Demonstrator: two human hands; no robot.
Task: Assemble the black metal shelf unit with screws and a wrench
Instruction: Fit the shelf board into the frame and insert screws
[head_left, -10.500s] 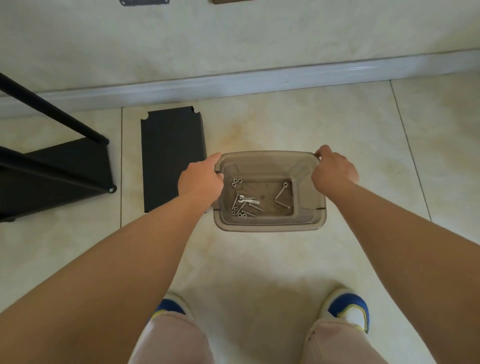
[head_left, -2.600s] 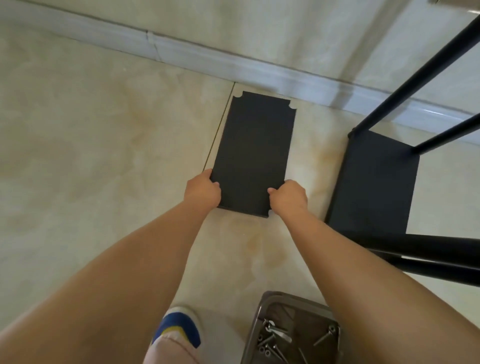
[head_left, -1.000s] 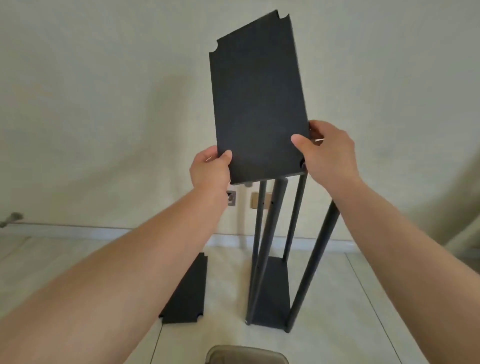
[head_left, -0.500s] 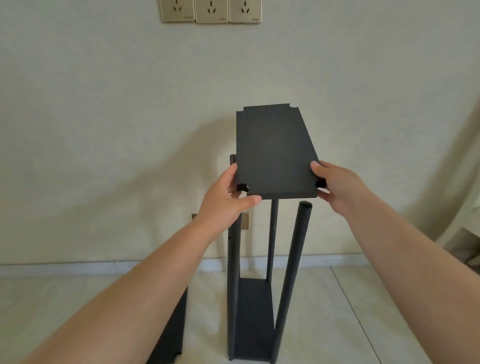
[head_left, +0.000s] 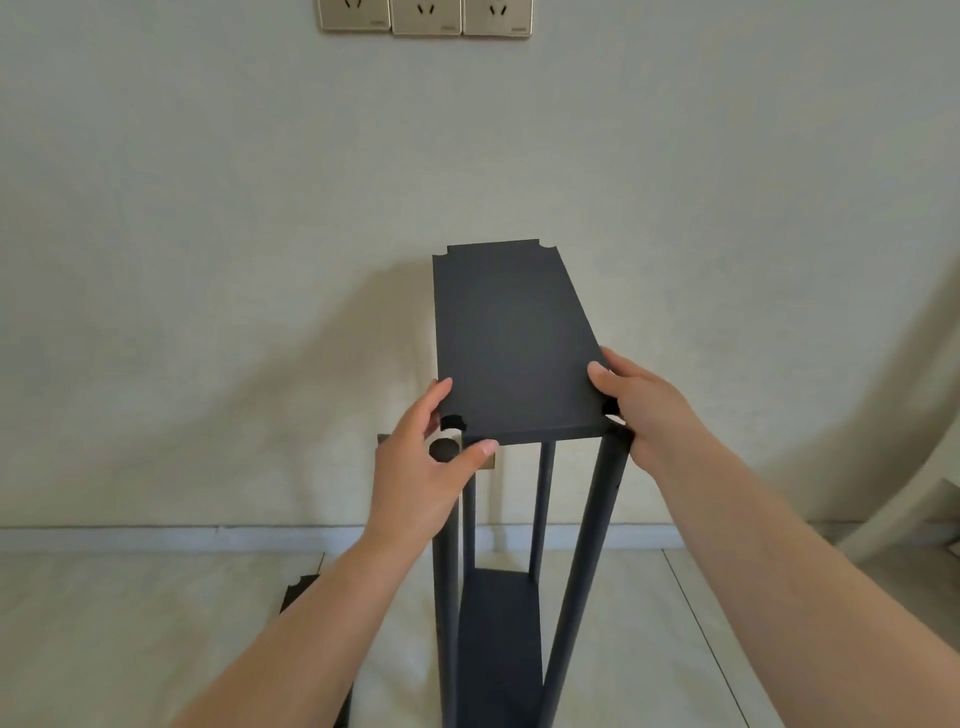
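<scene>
At floor left: a spare black panel (head_left: 298, 597) lies flat by the baseboard, mostly hidden behind the left forearm.
Left hand (head_left: 421, 467): fingers curled on the near-left corner of the shelf panel (head_left: 511, 343), thumb under its front edge, beside one post's round cap (head_left: 445, 449).
Shelf panel: held level atop the frame, far edge close to the wall; two far notches visible.
Posts: four (head_left: 584, 571); lower shelf (head_left: 498, 639) between them, cut off below.
Right hand (head_left: 641, 410): fingers gripping the near-right corner, covering that notch.
Wall sockets (head_left: 426, 15): three, tops cropped.
</scene>
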